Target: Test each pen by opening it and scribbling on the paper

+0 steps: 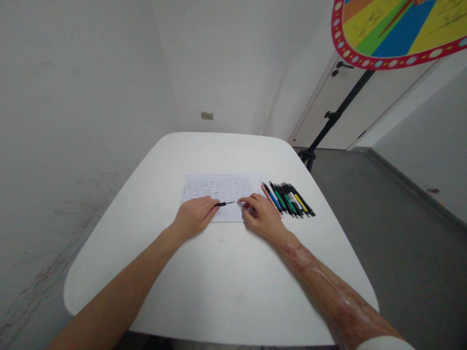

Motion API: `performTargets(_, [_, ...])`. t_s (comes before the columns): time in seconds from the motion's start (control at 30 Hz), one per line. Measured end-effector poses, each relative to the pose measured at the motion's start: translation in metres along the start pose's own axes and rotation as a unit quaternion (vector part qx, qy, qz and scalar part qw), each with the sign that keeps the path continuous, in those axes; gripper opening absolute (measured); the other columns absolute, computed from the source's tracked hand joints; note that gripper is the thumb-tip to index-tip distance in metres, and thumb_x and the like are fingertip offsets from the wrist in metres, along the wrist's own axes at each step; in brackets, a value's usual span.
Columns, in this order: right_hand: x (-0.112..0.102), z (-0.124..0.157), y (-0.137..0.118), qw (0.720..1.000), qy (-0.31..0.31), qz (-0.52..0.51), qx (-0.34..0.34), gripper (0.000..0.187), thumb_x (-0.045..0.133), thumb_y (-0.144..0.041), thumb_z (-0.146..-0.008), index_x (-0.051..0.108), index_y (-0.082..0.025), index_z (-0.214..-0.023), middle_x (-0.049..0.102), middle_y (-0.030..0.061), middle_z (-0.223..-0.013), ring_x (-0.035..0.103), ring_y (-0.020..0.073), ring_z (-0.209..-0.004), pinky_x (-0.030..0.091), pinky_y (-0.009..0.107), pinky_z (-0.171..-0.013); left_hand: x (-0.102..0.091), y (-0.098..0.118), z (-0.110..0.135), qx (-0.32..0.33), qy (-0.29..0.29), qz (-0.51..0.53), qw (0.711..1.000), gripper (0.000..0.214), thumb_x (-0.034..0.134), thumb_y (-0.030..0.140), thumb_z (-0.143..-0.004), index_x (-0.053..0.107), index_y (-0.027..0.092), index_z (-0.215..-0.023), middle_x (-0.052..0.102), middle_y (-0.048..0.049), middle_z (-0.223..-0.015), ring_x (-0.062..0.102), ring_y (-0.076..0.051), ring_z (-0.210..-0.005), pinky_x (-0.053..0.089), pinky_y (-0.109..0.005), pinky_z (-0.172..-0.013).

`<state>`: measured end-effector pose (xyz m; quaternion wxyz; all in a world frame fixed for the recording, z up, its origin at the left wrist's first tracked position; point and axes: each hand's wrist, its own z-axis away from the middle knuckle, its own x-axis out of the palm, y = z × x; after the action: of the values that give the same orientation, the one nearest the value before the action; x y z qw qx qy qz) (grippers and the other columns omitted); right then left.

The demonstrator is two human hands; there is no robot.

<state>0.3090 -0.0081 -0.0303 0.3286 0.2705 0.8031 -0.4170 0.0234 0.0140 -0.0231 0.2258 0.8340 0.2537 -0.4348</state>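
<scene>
My left hand [197,215] is closed round a black pen [222,204], whose thin end points right toward the other hand. A slim dark rod, which looks like the ink refill, sticks out of that end. My right hand [263,215] is in a pinch just beyond the rod's tip, with something small and whitish at its fingertips that I cannot make out. Both hands rest over a sheet of paper [219,184] covered in rows of handwriting. Right beside my right hand lies a row of pens [288,199], mostly black, some with green, blue, pink, white or yellow parts.
The white table [226,291] has rounded corners and stands near pale walls. Beyond its right side, a colourful wheel board [386,43] is held up on a black stand [339,109]. A door [328,97] with a dark handle is behind it.
</scene>
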Motion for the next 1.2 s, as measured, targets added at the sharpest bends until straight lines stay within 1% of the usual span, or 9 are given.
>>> performTargets(0.1, [-0.002, 0.0, -0.002, 0.999, 0.037, -0.031, -0.013, 0.023, 0.065, -0.017, -0.099, 0.074, -0.022, -0.12, 0.073, 0.0075, -0.099, 0.07, 0.0254, -0.093, 0.056, 0.044, -0.09, -0.001, 0.001, 0.0, 0.002, 0.002, 0.002, 1.0, 0.026, 0.048, 0.034, -0.118, 0.069, 0.019, -0.123, 0.078, -0.0056, -0.098, 0.075, -0.02, -0.086, 0.057, -0.033, -0.076])
performTargets(0.23, [-0.003, 0.001, -0.01, 0.992, 0.073, -0.099, -0.026, 0.007, 0.064, -0.022, -0.106, 0.071, -0.025, -0.107, 0.071, 0.005, -0.094, 0.068, 0.0231, -0.088, 0.056, 0.042, -0.085, -0.002, 0.003, -0.001, 0.018, -0.002, 0.006, 1.0, 0.025, 0.048, 0.033, -0.118, 0.069, 0.019, -0.121, 0.078, -0.0056, -0.098, 0.075, -0.019, -0.086, 0.056, -0.032, -0.076])
performTargets(0.4, [0.0, 0.002, -0.015, 0.982, 0.059, -0.175, -0.031, 0.004, 0.069, -0.027, -0.107, 0.072, -0.026, -0.108, 0.073, 0.0057, -0.098, 0.066, 0.0229, -0.089, 0.056, 0.04, -0.08, -0.002, 0.005, -0.001, 0.034, -0.008, -0.006, 0.999, 0.026, 0.047, 0.033, -0.119, 0.069, 0.019, -0.121, 0.078, -0.0049, -0.098, 0.075, -0.02, -0.086, 0.056, -0.033, -0.075])
performTargets(0.6, [0.004, 0.002, -0.012, 0.972, 0.065, -0.223, -0.024, 0.004, 0.072, -0.027, -0.106, 0.077, -0.028, -0.105, 0.076, 0.0048, -0.098, 0.07, 0.0229, -0.091, 0.057, 0.04, -0.083, -0.002, 0.007, -0.001, 0.044, -0.012, -0.017, 0.999, 0.025, 0.047, 0.033, -0.119, 0.069, 0.019, -0.121, 0.078, -0.0046, -0.097, 0.075, -0.02, -0.086, 0.056, -0.033, -0.075])
performTargets(0.7, [0.005, 0.003, -0.013, 0.968, 0.066, -0.24, -0.005, 0.004, 0.076, -0.028, -0.103, 0.078, -0.028, -0.106, 0.079, 0.004, -0.099, 0.071, 0.0224, -0.089, 0.057, 0.04, -0.083, -0.001, 0.007, -0.002, 0.053, -0.005, -0.021, 0.998, 0.026, 0.047, 0.033, -0.119, 0.069, 0.019, -0.121, 0.078, -0.0043, -0.096, 0.075, -0.02, -0.083, 0.056, -0.033, -0.074])
performTargets(0.8, [0.005, 0.004, -0.014, 0.967, 0.047, -0.248, 0.025, 0.006, 0.077, -0.03, -0.102, 0.081, -0.028, -0.106, 0.082, 0.0034, -0.099, 0.073, 0.0222, -0.087, 0.058, 0.04, -0.083, -0.001, 0.007, -0.001, 0.057, -0.003, -0.02, 0.998, 0.027, 0.048, 0.033, -0.119, 0.07, 0.019, -0.12, 0.078, -0.0044, -0.096, 0.075, -0.02, -0.082, 0.055, -0.034, -0.073])
performTargets(0.93, [0.005, 0.005, -0.015, 0.959, 0.029, -0.274, 0.061, 0.01, 0.077, -0.033, -0.102, 0.084, -0.029, -0.108, 0.084, 0.0037, -0.101, 0.076, 0.0228, -0.09, 0.06, 0.04, -0.086, -0.001, 0.007, 0.0, 0.053, -0.009, -0.019, 0.998, 0.027, 0.048, 0.034, -0.119, 0.071, 0.019, -0.119, 0.079, -0.0044, -0.094, 0.076, -0.02, -0.081, 0.055, -0.034, -0.072])
performTargets(1.07, [0.006, 0.006, -0.013, 0.949, 0.046, -0.302, 0.079, 0.011, 0.077, -0.034, -0.101, 0.085, -0.028, -0.107, 0.085, 0.0051, -0.104, 0.078, 0.0239, -0.098, 0.061, 0.042, -0.091, -0.003, 0.007, 0.001, 0.039, -0.016, -0.016, 0.999, 0.028, 0.05, 0.035, -0.118, 0.072, 0.019, -0.118, 0.079, -0.0042, -0.092, 0.076, -0.02, -0.08, 0.056, -0.034, -0.072])
performTargets(1.2, [0.008, 0.005, -0.012, 0.937, 0.075, -0.331, 0.084, 0.009, 0.077, -0.034, -0.1, 0.082, -0.027, -0.103, 0.084, 0.0061, -0.104, 0.078, 0.0242, -0.099, 0.063, 0.045, -0.094, -0.006, 0.006, 0.001, 0.031, 0.002, -0.019, 0.999, 0.026, 0.053, 0.035, -0.116, 0.073, 0.019, -0.113, 0.08, -0.0034, -0.092, 0.075, -0.019, -0.077, 0.055, -0.033, -0.071])
